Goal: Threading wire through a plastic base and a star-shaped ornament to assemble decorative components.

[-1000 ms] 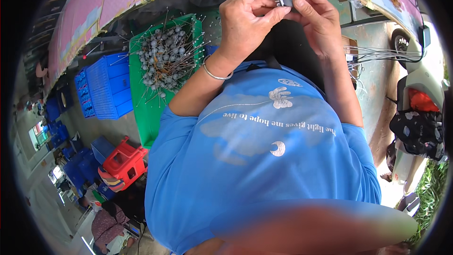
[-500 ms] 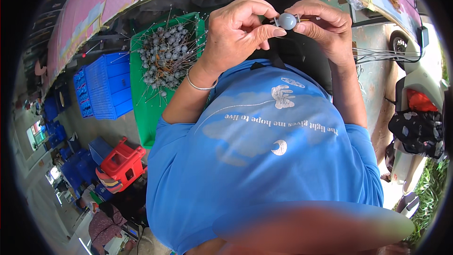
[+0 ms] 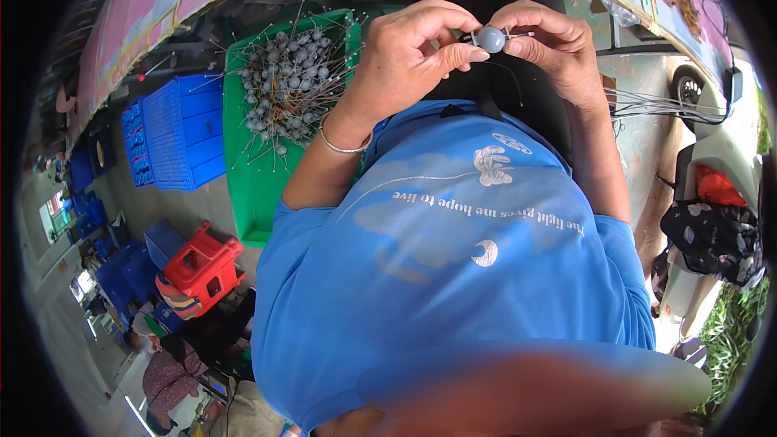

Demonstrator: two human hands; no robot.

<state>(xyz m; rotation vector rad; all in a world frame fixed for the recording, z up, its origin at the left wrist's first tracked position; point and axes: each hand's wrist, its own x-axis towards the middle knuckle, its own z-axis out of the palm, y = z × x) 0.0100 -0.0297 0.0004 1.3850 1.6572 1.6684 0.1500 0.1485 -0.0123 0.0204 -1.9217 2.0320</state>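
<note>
Between both hands, at the top centre, is a smooth grey ball [image 3: 491,40] with thin wire ends at its sides. My left hand [image 3: 417,53] is closed in a pinch at the ball's left side, thumb and fingertips against the fitting there. From the other side, my right hand [image 3: 550,44] grips the ball's right end between thumb and fingers, and a thin tip sticks out past them. A dark thin wire [image 3: 518,85] curves down below the ball. Many similar grey balls on wires [image 3: 287,81] lie heaped in a green tray [image 3: 251,210] left of my left hand.
A pink, tape-edged tabletop [image 3: 154,8] runs along the far side. Blue crates [image 3: 182,137] and a red plastic stool [image 3: 202,267] stand on the left. Another person [image 3: 174,376] sits at lower left. Thin wires [image 3: 660,103] and a parked scooter [image 3: 696,170] are at right.
The view has shifted slightly. Both hands keep their pinch on the grey ball in nearly the same place. The dark wire below it shows more plainly.
</note>
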